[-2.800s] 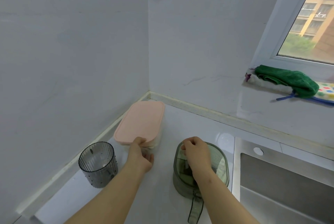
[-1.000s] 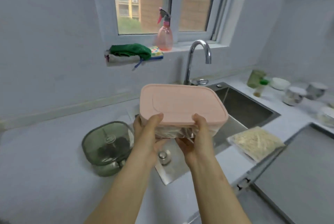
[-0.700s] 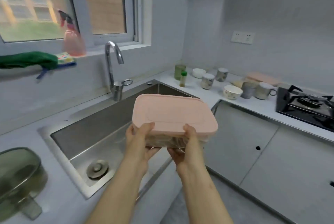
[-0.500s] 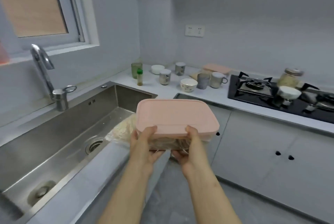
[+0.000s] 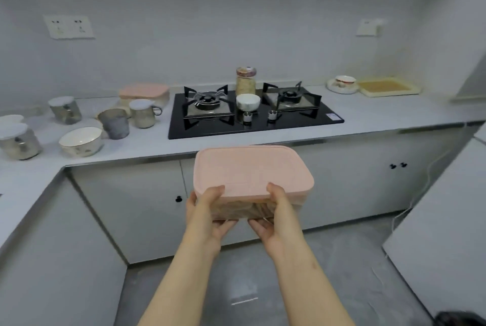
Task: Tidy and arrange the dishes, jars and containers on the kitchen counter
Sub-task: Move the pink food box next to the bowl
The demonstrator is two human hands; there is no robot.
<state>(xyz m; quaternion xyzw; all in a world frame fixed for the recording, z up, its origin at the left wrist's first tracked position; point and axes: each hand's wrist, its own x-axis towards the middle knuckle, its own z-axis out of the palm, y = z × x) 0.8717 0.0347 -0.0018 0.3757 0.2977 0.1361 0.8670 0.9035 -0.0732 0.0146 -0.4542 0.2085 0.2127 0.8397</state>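
Note:
I carry a clear container with a pink lid [image 5: 249, 168] in the air in front of the counter [image 5: 147, 145]. My left hand [image 5: 207, 214] grips its near left end, thumb on the lid and fingers underneath. My right hand [image 5: 276, 216] grips the near right end the same way. A second pink-lidded container [image 5: 143, 92] rests at the back of the counter, left of the stove. Several mugs and jars [image 5: 143, 112] and a white bowl [image 5: 80, 140] stand on the counter's left part.
A black gas stove [image 5: 252, 112] holds a glass jar [image 5: 246, 81] and a small white bowl [image 5: 248, 102]. On the right, a plate with a cup [image 5: 343, 83] and a cream tray [image 5: 388, 86]. White cabinets [image 5: 136, 202] stand below; a white surface [image 5: 447, 220] juts in at right.
I lifted the pink-lidded container from the corner with both hands and turned right, past the sink, to face the stove counter. Both hands keep their grip.

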